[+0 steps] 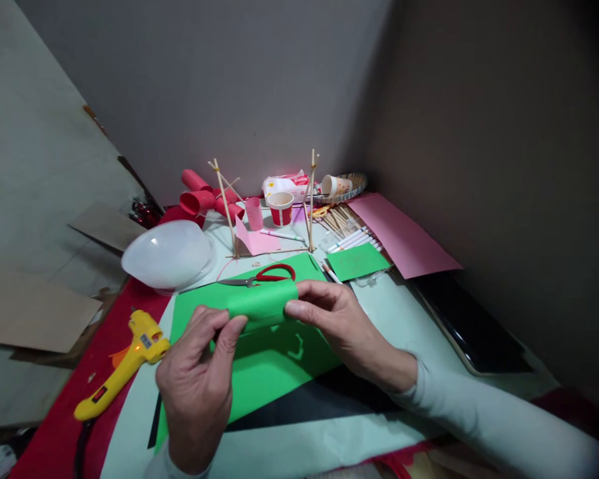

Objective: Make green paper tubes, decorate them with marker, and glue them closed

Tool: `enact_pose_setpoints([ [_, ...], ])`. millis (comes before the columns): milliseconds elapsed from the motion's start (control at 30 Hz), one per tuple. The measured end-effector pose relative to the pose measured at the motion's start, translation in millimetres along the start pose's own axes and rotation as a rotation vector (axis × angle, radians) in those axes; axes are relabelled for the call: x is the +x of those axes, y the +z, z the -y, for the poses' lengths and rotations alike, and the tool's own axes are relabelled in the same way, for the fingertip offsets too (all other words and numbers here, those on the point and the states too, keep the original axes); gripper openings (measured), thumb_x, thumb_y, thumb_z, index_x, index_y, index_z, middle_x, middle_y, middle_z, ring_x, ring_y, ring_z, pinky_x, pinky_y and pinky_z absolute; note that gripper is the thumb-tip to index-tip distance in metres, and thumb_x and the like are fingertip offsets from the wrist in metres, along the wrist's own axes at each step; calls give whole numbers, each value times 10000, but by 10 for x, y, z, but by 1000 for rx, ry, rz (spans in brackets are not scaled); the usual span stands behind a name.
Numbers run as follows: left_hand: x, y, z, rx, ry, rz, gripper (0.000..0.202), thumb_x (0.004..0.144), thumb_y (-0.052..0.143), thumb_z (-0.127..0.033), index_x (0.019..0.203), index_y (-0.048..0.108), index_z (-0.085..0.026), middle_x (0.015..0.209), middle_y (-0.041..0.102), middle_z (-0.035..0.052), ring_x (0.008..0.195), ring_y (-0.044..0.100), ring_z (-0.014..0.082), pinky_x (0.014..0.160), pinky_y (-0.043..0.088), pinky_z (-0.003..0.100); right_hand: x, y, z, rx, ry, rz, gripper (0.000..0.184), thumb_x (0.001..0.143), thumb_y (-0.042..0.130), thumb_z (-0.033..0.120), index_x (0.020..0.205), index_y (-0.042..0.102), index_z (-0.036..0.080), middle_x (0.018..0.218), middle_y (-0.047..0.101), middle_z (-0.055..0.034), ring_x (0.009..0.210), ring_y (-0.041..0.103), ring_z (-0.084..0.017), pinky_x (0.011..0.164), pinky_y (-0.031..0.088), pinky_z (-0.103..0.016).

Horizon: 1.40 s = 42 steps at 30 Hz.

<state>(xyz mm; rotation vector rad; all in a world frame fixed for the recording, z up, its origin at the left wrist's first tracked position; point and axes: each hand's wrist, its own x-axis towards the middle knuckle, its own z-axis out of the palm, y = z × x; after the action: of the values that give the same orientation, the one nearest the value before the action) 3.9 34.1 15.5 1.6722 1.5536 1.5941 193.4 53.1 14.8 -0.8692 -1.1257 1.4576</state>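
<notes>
A small piece of green paper [262, 303], curled into a roll, is held up between my two hands. My left hand [199, 372] pinches its left end between thumb and fingers. At the right end, my right hand [344, 326] grips it the same way. Below lies a large green sheet [274, 379] on top of a black sheet [324, 399]. Red-handled scissors [274, 273] rest on the green sheet just beyond the roll, partly hidden by it.
A yellow hot glue gun [122, 372] lies at the left, its light glowing. Behind stand a white bowl [167, 256], a wooden stick frame [224, 206], red paper tubes [197, 201] and a paper cup [281, 209]. Pink paper [404, 236], markers [352, 239] and a dark tablet-like device [469, 326] are on the right.
</notes>
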Motion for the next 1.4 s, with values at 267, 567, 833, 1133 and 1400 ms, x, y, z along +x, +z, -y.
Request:
enact_pose_setpoints([
  [267, -27, 29, 18, -81, 132, 5, 109, 808, 741, -222, 713, 695, -245, 678, 648, -64, 630, 565, 114, 814, 492, 260, -23, 13, 3, 14, -74, -61, 360, 759, 874, 421, 719, 610, 180, 646, 437, 73, 591, 345, -76, 554, 291, -226],
  [567, 73, 77, 130, -396, -463, 244, 268, 752, 841, -425, 657, 708, -213, 612, 469, -44, 630, 389, 107, 570, 338, 231, 22, -19, -46, -69, 35, -71, 419, 757, 844, 492, 706, 573, 177, 647, 420, 68, 617, 339, -91, 564, 263, -242],
  [833, 72, 85, 179, -253, -315, 164, 225, 777, 838, -408, 722, 752, -208, 657, 570, -39, 650, 462, 98, 607, 381, 222, 135, -144, -96, -257, -245, -18, 346, 867, 777, 462, 744, 625, 176, 694, 523, 43, 640, 454, -104, 616, 380, -244],
  [1133, 18, 39, 174, -413, -179, 92, 130, 726, 869, -319, 736, 773, -232, 614, 624, -37, 573, 525, 107, 558, 427, 229, 59, -158, 53, -752, -1224, 75, 169, 1035, 557, 117, 963, 710, 122, 827, 754, -96, 766, 670, -151, 781, 564, -307],
  [1400, 47, 63, 189, -507, -220, 80, 200, 639, 906, -348, 644, 744, -230, 520, 554, -46, 511, 473, 108, 490, 407, 233, -193, -153, 370, -1011, -1312, 275, 231, 1028, 538, 89, 1059, 760, 36, 1054, 810, -149, 986, 688, -231, 900, 617, -349],
])
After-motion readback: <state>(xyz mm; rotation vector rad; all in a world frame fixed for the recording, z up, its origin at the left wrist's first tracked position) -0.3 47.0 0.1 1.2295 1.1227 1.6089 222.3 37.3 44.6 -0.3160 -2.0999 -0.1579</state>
